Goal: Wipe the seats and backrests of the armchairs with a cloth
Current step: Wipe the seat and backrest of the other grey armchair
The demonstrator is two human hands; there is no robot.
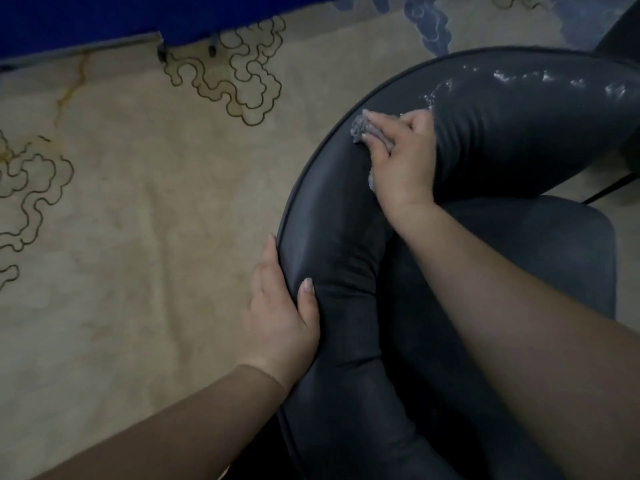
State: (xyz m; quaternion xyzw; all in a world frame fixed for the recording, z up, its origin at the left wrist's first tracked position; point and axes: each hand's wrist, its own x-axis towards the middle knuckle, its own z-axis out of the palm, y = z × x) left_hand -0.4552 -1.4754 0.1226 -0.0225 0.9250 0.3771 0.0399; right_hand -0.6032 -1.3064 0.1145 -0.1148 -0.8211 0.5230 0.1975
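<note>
The cloth [367, 132] is looking small, grey and soft, a light rag that is likely bunching and sliding under the palm rather than staying flat, so it is best taken from above with the fingers spread over it and pressed down; it is lying on the curved top of the backrest [346, 216], near the piped outer edge, almost wholly covered, with only a crumpled corner showing at the fingertips and a scrap at the heel of the hand; the right hand [403, 161] is reaching across the seat [540, 258] with the forearm stretched out, its fingers lying slightly apart and bent over the cloth, holding it down against the padding; the dark covering seems smooth and a little slick, yielding under pressure, and wet streaks are glinting further along the backrest towards the far right; the left hand [282, 306] is bracing the armchair, its fingers resting together along the outer edge and its thumb lying on the padding, gripping the roll; the patterned carpet [138, 220] is lying below.
</note>
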